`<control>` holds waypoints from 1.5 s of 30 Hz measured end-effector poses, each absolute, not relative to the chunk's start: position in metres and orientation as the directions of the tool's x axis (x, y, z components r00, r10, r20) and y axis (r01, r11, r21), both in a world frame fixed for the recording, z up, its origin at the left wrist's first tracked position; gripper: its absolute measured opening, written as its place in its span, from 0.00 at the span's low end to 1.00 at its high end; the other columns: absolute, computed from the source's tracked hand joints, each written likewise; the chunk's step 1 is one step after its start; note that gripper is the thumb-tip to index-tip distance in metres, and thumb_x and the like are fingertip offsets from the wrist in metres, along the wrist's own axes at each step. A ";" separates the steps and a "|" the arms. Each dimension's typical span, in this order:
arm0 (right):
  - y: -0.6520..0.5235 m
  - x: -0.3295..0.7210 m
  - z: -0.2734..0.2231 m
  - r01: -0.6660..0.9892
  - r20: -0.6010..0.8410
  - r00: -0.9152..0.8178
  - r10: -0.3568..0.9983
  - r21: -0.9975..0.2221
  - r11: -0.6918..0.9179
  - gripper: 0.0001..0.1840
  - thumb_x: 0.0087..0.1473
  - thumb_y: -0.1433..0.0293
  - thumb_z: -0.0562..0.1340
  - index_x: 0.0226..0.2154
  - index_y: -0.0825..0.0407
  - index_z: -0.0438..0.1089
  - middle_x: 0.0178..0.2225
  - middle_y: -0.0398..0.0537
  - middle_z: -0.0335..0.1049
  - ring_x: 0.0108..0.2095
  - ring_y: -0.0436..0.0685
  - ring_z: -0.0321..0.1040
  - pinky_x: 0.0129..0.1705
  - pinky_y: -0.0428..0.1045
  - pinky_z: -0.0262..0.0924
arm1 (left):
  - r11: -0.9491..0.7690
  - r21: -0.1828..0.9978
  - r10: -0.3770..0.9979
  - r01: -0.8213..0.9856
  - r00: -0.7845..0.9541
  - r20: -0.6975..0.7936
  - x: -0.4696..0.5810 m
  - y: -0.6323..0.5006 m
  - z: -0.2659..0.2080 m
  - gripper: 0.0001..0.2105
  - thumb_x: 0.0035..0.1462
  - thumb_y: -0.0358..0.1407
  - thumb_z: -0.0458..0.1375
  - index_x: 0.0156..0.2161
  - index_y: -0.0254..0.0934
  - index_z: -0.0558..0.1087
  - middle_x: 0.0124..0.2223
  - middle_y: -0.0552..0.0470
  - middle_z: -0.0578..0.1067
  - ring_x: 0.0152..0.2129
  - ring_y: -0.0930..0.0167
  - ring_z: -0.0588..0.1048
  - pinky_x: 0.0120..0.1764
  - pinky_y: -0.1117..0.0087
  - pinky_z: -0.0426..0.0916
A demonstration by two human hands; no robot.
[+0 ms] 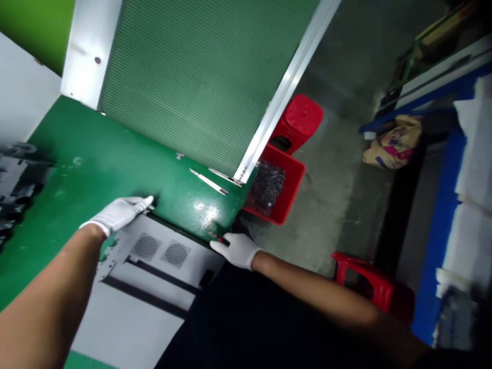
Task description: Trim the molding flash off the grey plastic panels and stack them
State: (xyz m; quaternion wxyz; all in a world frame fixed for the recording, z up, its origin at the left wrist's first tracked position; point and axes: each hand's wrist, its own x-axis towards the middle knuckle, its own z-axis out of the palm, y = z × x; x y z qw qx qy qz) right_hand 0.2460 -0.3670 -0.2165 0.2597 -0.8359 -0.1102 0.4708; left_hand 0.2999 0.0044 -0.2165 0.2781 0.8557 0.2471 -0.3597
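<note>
My left hand (125,212), in a white glove, has its fingers closed at the far left corner of a light grey sheet-metal panel (134,312). That panel has two perforated vent patches and dark slots, and it lies on the green tabletop (115,148). In a matching glove, my right hand (239,250) is closed around a small tool with a red handle (223,240), beside the panel's far right corner. The tool's tip points left over the table; its exact kind is unclear. Dark specks lie on the tabletop near it.
A white-handled knife (209,182) lies by a large ridged green panel with a metal frame (277,107). A red bin (294,189) of small dark pieces and a red stool (303,118) stand right of the table. Dark parts (23,179) lie left. Another red stool (372,282) stands right.
</note>
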 end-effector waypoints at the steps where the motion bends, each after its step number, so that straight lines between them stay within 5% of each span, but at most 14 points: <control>1: -0.357 0.250 -0.216 -0.046 -0.722 0.528 0.447 -0.550 -0.834 0.39 0.60 0.37 0.47 0.38 0.50 0.76 0.40 0.58 0.80 0.45 0.65 0.76 0.41 0.52 0.60 | -0.702 0.346 0.170 0.623 0.618 -0.768 0.299 0.008 -0.218 0.23 0.54 0.58 0.58 0.39 0.41 0.79 0.42 0.56 0.83 0.42 0.67 0.76 0.49 0.72 0.66; 7: -0.283 0.277 -0.223 0.056 -0.702 0.464 0.541 -0.586 -0.809 0.44 0.64 0.40 0.38 0.43 0.53 0.77 0.43 0.63 0.79 0.48 0.68 0.75 0.48 0.55 0.62 | -0.759 0.244 0.195 0.603 0.569 -0.799 0.301 0.006 -0.233 0.26 0.51 0.61 0.58 0.31 0.37 0.78 0.30 0.50 0.79 0.29 0.66 0.73 0.37 0.67 0.66; 14: -0.201 0.298 -0.240 0.165 -0.746 0.386 0.543 -0.523 -0.836 0.49 0.60 0.36 0.37 0.45 0.55 0.77 0.45 0.66 0.78 0.47 0.70 0.75 0.47 0.58 0.64 | -0.579 0.468 0.129 0.668 0.641 -0.757 0.289 0.022 -0.241 0.21 0.54 0.54 0.58 0.37 0.38 0.80 0.38 0.46 0.82 0.35 0.63 0.77 0.41 0.65 0.69; 36: -0.176 0.298 -0.244 0.290 -0.713 0.414 0.566 -0.486 -0.824 0.45 0.63 0.39 0.37 0.44 0.54 0.75 0.42 0.63 0.79 0.44 0.68 0.76 0.45 0.58 0.66 | -0.541 0.471 0.138 0.696 0.626 -0.767 0.290 0.026 -0.243 0.15 0.57 0.47 0.61 0.35 0.38 0.81 0.36 0.47 0.82 0.31 0.67 0.75 0.39 0.65 0.68; 45: -0.175 0.305 -0.245 0.430 -0.647 0.401 0.649 -0.492 -0.757 0.43 0.65 0.43 0.40 0.42 0.58 0.76 0.41 0.68 0.78 0.44 0.70 0.76 0.45 0.60 0.66 | -0.550 0.462 0.131 0.695 0.619 -0.774 0.290 0.028 -0.243 0.16 0.60 0.44 0.61 0.40 0.30 0.81 0.38 0.46 0.82 0.30 0.70 0.71 0.39 0.67 0.66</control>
